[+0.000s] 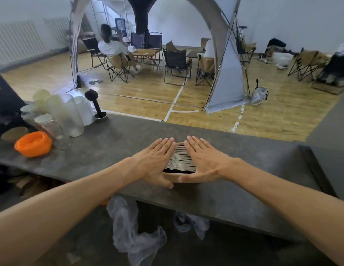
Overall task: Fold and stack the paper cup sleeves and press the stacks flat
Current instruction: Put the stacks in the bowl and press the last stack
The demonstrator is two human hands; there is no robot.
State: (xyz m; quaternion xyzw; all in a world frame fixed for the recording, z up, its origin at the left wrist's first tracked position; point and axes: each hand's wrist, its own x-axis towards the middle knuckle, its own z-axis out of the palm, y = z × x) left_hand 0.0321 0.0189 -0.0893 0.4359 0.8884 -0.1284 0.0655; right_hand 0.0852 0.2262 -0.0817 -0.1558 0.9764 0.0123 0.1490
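Observation:
A stack of flattened brown paper cup sleeves [180, 160] lies on the dark grey counter [113, 150], its layered edges showing between my hands. My left hand [155, 160] lies flat against the stack's left side with straight fingers, thumb at the near end. My right hand [203, 160] mirrors it on the right side, fingers straight, thumb along the near edge. Both thumbs nearly meet at the front of the stack. The stack's sides are hidden under my palms.
At the counter's left stand stacked clear plastic cups [63, 116], an orange bowl-like thing [32, 144] and a black tamper [96, 106]. Clear plastic bags [128, 227] hang below the counter. Beyond it lies a wooden floor with folding chairs, a tent frame and a seated person [111, 47].

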